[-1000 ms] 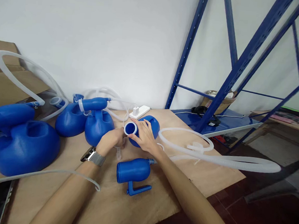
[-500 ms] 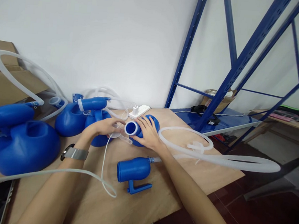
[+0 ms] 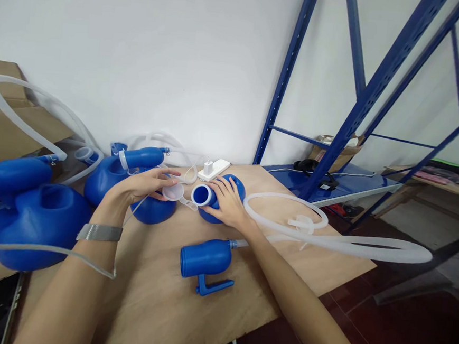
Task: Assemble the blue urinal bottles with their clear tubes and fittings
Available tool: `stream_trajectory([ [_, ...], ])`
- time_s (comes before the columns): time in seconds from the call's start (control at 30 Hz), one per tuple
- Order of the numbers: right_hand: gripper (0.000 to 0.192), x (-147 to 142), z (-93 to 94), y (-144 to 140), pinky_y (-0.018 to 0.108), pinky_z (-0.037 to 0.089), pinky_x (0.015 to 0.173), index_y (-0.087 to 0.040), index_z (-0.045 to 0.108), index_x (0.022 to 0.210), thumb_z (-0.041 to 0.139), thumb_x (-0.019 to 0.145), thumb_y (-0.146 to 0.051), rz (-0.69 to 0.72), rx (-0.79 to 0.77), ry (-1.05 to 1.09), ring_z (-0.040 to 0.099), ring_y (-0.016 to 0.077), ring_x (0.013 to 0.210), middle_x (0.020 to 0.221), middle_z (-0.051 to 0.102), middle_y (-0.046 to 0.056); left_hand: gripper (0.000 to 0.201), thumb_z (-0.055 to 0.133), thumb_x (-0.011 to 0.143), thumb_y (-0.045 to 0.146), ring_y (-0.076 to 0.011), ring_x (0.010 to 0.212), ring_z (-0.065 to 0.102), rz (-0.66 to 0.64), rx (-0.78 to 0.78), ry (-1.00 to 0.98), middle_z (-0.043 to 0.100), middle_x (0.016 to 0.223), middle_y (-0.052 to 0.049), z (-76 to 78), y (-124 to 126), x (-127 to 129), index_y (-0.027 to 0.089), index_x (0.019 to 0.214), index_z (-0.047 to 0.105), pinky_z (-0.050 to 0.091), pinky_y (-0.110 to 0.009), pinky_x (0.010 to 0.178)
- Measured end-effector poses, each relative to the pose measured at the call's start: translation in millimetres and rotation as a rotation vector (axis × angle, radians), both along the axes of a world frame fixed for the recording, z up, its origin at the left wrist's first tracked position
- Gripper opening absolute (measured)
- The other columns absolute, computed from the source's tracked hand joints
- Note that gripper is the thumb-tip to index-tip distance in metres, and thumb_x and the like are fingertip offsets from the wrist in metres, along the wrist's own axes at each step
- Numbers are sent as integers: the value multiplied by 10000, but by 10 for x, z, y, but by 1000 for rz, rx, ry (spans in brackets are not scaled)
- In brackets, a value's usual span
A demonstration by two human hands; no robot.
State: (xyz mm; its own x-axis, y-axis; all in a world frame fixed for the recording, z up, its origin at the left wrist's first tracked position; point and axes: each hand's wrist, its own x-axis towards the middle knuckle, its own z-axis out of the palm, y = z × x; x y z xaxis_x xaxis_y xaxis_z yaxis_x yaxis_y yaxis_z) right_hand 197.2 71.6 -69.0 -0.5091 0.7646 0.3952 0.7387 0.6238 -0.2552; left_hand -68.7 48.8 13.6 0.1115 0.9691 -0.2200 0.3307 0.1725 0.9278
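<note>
- Lifting clear of the blue plastic jug's open neck [image 3: 201, 195], a translucent white plastic ring cap [image 3: 173, 192] with a thin clear tube trailing from it now hangs just left of that opening, where a second ago it sat against it
- Left hand [image 3: 144, 185] has drawn back leftward, fingers pinching the cap
- Right hand [image 3: 227, 203] stays wrapped over the jug near the wooden desk's [image 3: 155, 304] far edge
- Blue plastic cylinder with a handle [image 3: 205, 260] lies nearer, mid-desk, untouched; I judge the neck is freed for refitting

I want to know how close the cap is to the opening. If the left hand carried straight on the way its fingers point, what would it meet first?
Probably the open neck of the blue container, steadied by the right hand. The left hand holds a clear cap facing it; depth is unclear.
</note>
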Motion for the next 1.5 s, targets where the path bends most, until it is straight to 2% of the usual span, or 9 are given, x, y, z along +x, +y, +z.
stream_trajectory([
  [0.2,772,3,-7,-4,639,146,1404,-282,451,1449,407,808,-709,2,-14,10,268,234,1570,1569,431,35,524,726,742,163,-254,1037,683,142,49,-14,706,1105,-129,14,33,-1,128,1258,639,595,-294,770],
  [0.37,763,5,0,-8,612,114,1425,-296,449,1445,419,805,-710,2,-37,14,253,223,1581,1572,427,13,540,674,719,54,-184,847,661,445,334,91,669,1198,-130,-63,133,-95,123,1254,654,572,-311,741],
  [0.5,793,1,1,0,613,119,1425,-271,432,1456,435,798,-713,-3,-42,27,254,223,1583,1571,429,27,547,694,752,123,-143,716,594,570,502,278,679,1072,-62,40,79,-76,149,1297,660,516,-323,747],
  [0.7,782,3,-41,16,636,169,1407,-220,485,1419,441,802,-699,-12,5,24,278,234,1575,1567,435,60,338,594,818,220,-212,856,599,261,786,496,634,890,-63,255,-117,453,126,1104,747,488,-380,916],
  [0.8,786,2,-58,16,676,159,1390,-210,495,1426,442,805,-689,-16,37,14,286,256,1573,1562,439,91,252,525,798,187,-211,930,595,-101,900,502,605,1033,-92,219,-147,668,143,956,716,493,-367,921],
  [0.97,876,-24,-51,-1,714,149,1372,-210,402,1504,413,793,-723,-43,-13,0,275,268,1589,1576,424,105,321,579,707,149,-232,1064,562,-571,761,539,572,1124,-92,109,-131,681,168,1028,591,460,-367,985],
  [1.17,837,-72,-28,-25,703,119,1390,-188,411,1494,400,820,-685,-64,-67,-15,226,263,1609,1610,379,88,292,636,807,447,-296,1143,557,-534,676,568,567,1261,-138,118,-142,703,174,788,533,448,-399,991],
  [1.3,785,-71,-28,-26,722,144,1365,-174,479,1440,376,836,-666,-44,-10,24,273,275,1575,1566,433,114,329,661,771,441,-287,1012,602,-453,676,640,657,1082,-130,122,-134,683,180,661,495,459,-377,900],
  [1.5,803,17,-2,-34,673,145,1364,-287,457,1453,374,798,-743,-23,24,12,312,242,1555,1581,422,61,304,643,777,491,-208,725,550,-442,605,797,642,819,-56,147,-122,504,190,770,605,377,-334,650],
])
